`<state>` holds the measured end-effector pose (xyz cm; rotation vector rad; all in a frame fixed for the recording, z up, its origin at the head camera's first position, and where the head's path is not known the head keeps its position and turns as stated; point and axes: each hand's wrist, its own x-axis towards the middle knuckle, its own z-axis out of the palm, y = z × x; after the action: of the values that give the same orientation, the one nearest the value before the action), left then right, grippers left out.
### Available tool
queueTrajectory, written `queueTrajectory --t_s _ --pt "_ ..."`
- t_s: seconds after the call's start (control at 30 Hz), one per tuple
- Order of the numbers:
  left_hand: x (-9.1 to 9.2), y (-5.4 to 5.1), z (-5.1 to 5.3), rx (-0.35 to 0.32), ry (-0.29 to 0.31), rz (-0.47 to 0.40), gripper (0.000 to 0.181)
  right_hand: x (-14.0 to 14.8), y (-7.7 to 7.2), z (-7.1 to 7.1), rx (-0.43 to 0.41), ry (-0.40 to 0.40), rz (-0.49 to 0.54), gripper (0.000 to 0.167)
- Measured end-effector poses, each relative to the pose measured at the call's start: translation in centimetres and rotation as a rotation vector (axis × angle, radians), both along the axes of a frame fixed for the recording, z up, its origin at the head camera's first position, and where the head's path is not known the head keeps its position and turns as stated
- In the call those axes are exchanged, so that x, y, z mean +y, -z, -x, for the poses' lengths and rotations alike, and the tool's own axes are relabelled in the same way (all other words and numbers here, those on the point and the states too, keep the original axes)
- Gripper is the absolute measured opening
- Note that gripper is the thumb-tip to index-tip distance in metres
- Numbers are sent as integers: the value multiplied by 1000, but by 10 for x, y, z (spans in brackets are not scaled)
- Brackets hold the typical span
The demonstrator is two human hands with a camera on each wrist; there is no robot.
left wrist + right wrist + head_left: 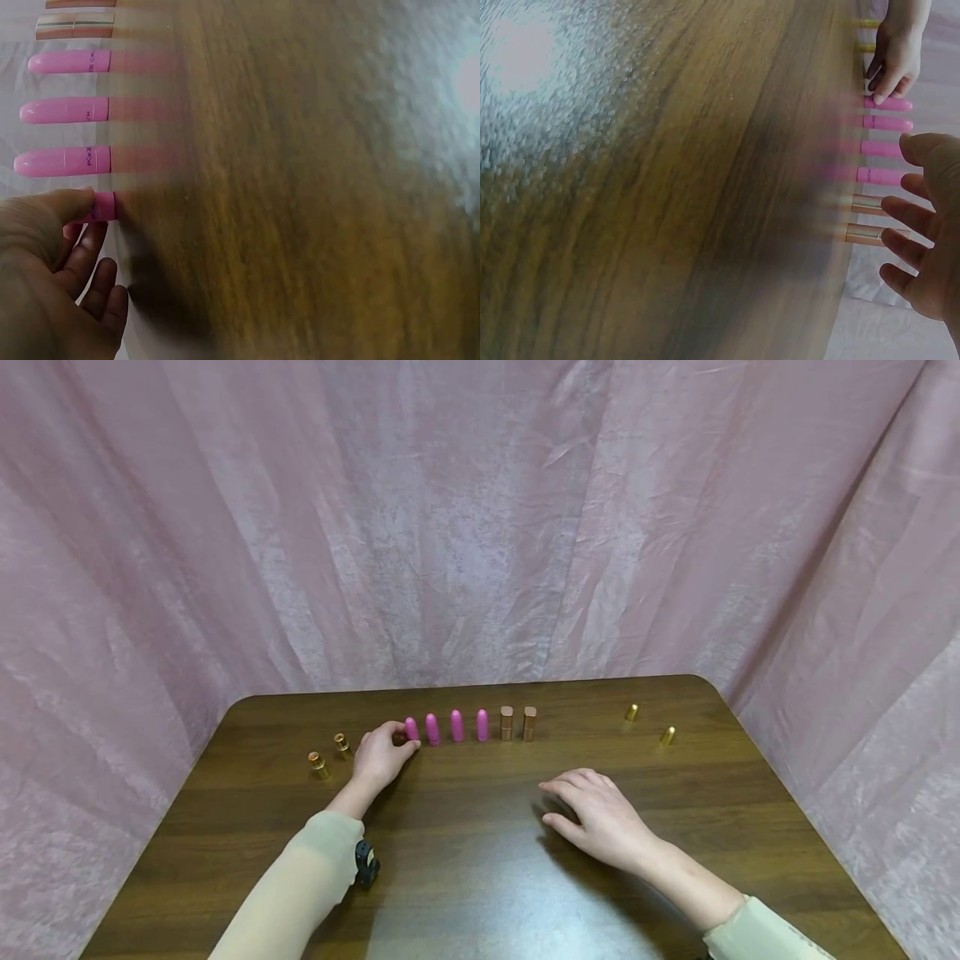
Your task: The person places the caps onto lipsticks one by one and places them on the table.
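At the left end of a row of upright pink lipstick tubes, my left hand [380, 756] pinches the outermost pink lipstick [412, 729] between thumb and fingers. In the left wrist view that lipstick [106, 206] stands upright on the table, its upper part hidden by the thumb. Beside it, apart from the hand, stands another pink lipstick [432, 729], with more to its right. My right hand [596, 818] hovers over the table's right half, fingers spread and loosely bent, holding nothing. Two square rose-gold lipsticks [507, 724] continue the row on the right.
Two gold tubes [318, 766] stand left of my left hand, close to its wrist. Two small gold bullet-shaped pieces [667, 737] stand at the far right. Behind the wooden table [465, 843] hangs a pink velvet curtain [465, 527].
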<state>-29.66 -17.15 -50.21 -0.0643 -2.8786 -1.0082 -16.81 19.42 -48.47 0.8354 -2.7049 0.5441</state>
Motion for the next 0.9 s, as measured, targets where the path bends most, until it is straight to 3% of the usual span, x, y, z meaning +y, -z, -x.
queueTrajectory --t_s 0.5,0.7,0.9 --pt "-1 4 -2 0 -3 -1 37 -3 4 -1 4 1 7 44" --pt "-3 1 -3 2 19 13 62 -1 4 -2 -27 13 -9 44" --pt "-5 -18 -13 43 83 57 90 9 2 0 -56 36 -17 45"
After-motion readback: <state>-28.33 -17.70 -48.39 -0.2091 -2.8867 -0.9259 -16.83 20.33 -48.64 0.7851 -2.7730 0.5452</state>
